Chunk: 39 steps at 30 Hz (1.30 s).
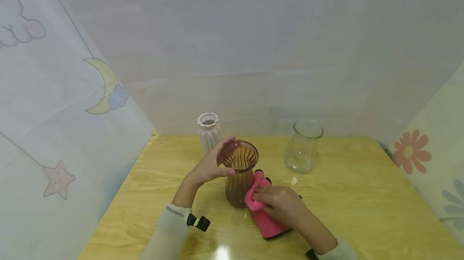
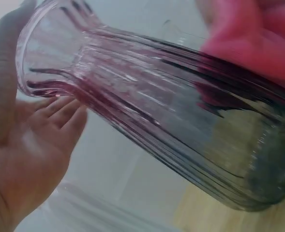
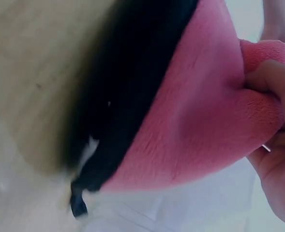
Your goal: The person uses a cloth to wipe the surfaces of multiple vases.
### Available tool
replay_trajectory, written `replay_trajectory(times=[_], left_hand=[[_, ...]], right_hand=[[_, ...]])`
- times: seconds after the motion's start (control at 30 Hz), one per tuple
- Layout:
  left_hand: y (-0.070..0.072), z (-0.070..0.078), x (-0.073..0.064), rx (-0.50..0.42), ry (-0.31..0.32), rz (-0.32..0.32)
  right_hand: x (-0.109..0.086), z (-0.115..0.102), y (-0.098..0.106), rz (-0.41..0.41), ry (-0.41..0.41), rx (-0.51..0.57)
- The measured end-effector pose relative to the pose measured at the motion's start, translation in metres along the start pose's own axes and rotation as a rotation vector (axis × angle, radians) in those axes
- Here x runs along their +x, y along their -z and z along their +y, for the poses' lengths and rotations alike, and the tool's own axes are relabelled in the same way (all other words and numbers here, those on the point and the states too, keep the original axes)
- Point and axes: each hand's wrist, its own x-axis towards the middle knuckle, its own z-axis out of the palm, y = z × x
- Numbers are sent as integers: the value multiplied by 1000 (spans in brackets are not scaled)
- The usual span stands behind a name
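Note:
A ribbed glass vase (image 1: pixel 237 189), purple-brown with a flared rim, stands in the middle of the table. My left hand (image 1: pixel 208 167) holds it around the neck, thumb in front and fingers behind. The left wrist view shows the vase (image 2: pixel 147 96) close up, with fingers under its rim. Between the fingers and thumb of my right hand (image 1: pixel 284 203) is a bunched pink cloth (image 1: pixel 270 223) with black edging, held against the vase's lower right side. In the right wrist view the cloth (image 3: pixel 190 130) hangs down in a fold from the pinch.
Behind my left hand stands a white ribbed vase (image 1: pixel 209 135) with a scalloped rim. A clear glass vase (image 1: pixel 301 155) stands back right on the wooden table (image 1: pixel 348 195). Pale printed sheets (image 1: pixel 253 50) surround the table at the back and sides.

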Motion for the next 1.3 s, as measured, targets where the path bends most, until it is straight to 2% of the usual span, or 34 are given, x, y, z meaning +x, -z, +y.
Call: replay_trajectory(times=[0.1,0.23,0.33,0.4,0.5,0.67,0.93,1.1,1.23,1.3], left_hand=[[-8,0,-9,46,7,99],[-24,10,-16,160,68,227],[-34,17,-14,255,126,302],[-39,19,-12,286,153,341],[-41,19,-10,288,159,365],[-38,15,-10,237,130,322],[-17,6,-4,104,66,130],[-2,4,4,29,44,26],[4,2,4,-8,57,3],[2,2,0,-15,60,24]], right_hand=[[2,0,12,119,-17,20],[17,2,29,308,0,26],[29,5,35,381,29,12],[35,6,35,403,46,9],[39,8,31,416,60,21],[34,6,18,343,48,9],[20,2,3,247,63,19],[11,1,-5,115,69,-5],[2,0,-8,-3,32,-17],[-1,-1,-6,-13,19,-12]])
